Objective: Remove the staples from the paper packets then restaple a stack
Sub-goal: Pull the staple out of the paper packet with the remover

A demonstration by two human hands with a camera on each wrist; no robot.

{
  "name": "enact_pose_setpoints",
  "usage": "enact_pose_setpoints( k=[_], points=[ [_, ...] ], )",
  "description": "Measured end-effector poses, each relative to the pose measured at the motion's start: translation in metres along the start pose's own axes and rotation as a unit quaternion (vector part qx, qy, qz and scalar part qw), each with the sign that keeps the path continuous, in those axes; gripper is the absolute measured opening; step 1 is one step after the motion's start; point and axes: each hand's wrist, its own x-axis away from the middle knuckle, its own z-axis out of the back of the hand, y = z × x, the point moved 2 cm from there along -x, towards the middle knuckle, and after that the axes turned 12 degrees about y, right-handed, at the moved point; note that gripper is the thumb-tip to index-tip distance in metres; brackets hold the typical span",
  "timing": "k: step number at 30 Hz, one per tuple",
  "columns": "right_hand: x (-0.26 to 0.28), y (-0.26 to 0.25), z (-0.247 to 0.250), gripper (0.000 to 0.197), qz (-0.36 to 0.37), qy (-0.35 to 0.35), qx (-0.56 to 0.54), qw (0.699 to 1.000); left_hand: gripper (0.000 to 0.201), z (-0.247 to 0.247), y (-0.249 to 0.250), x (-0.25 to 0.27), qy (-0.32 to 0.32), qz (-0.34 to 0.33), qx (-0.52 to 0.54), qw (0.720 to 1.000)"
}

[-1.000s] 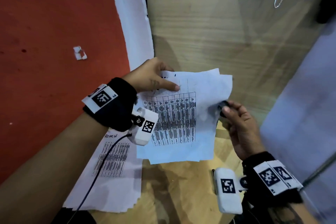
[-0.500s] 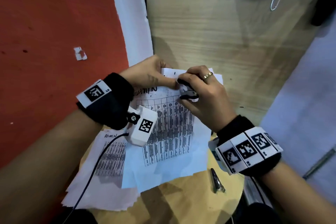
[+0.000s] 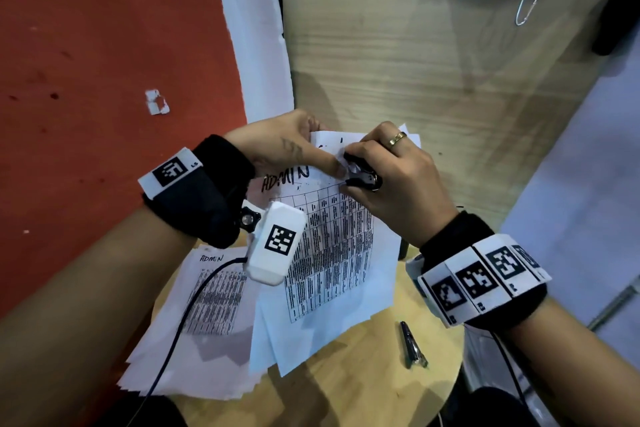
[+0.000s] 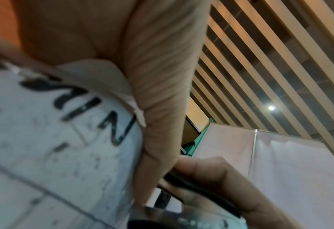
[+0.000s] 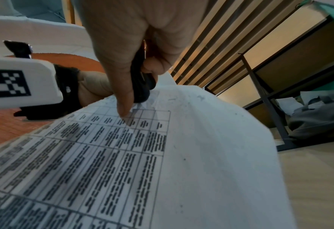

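Observation:
I hold a paper packet [image 3: 332,246], headed ADMIN with a printed table, tilted up above the round table. My left hand [image 3: 325,152] pinches its top edge, thumb on the front and fingers behind. My right hand [image 3: 356,170] grips a black staple remover [image 3: 363,175] whose jaws sit on the packet's top edge, right beside my left thumb. In the left wrist view the ADMIN heading [image 4: 73,108] and the remover [image 4: 191,190] are blurred. In the right wrist view the remover [image 5: 140,83] touches the sheet [image 5: 181,155]. The staple itself is hidden.
A second ADMIN stack of sheets [image 3: 194,322] lies on the round wooden table [image 3: 346,392] at the left. A small metal tool [image 3: 412,345] lies at the table's right. A wooden cabinet side [image 3: 433,80] stands behind, with a red floor [image 3: 104,80] to the left.
My right hand has come from the packet's right edge to its top edge with the staple remover. The packet has dropped and turned, so the ADMIN heading shows.

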Motion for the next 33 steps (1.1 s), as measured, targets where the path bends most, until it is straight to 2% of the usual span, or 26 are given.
enact_pose_setpoints(
  k=[5,6,10,16,21,26,29,33],
  points=[
    [-0.0018,0.0013,0.0007,0.041,0.008,-0.002,0.014,1.0,0.06,-0.0018,-0.0015,-0.0021,0.004,0.017,0.037,0.999],
    [-0.0021,0.0014,0.0007,0.041,0.008,-0.002,0.013,1.0,0.059,-0.0018,-0.0019,-0.0029,0.007,0.021,0.04,0.999],
    [-0.0028,0.0002,0.0014,0.039,0.012,0.001,0.005,1.0,0.026,-0.0029,0.0009,-0.0015,0.008,0.028,0.047,0.998],
    [-0.0026,0.0002,-0.0001,0.036,0.017,0.0,0.018,1.0,0.042,-0.0038,0.0003,-0.0016,0.02,0.031,0.044,0.998],
    [-0.0027,0.0012,-0.0035,0.04,0.023,-0.01,0.031,0.999,0.023,-0.0022,-0.0002,0.0005,0.005,0.038,0.067,0.997],
    [-0.0018,0.0018,-0.0065,0.034,0.036,-0.001,0.022,0.999,0.042,-0.0025,-0.0013,0.0036,0.005,0.056,0.069,0.996],
    [-0.0008,0.0025,-0.0071,0.031,0.016,-0.001,0.008,1.0,0.04,-0.0021,-0.0042,0.0031,0.007,0.066,0.089,0.994],
    [-0.0001,0.0061,-0.0023,0.032,-0.049,0.016,-0.063,0.997,0.036,-0.002,-0.0066,0.0046,0.008,0.059,0.103,0.993]
  ],
)
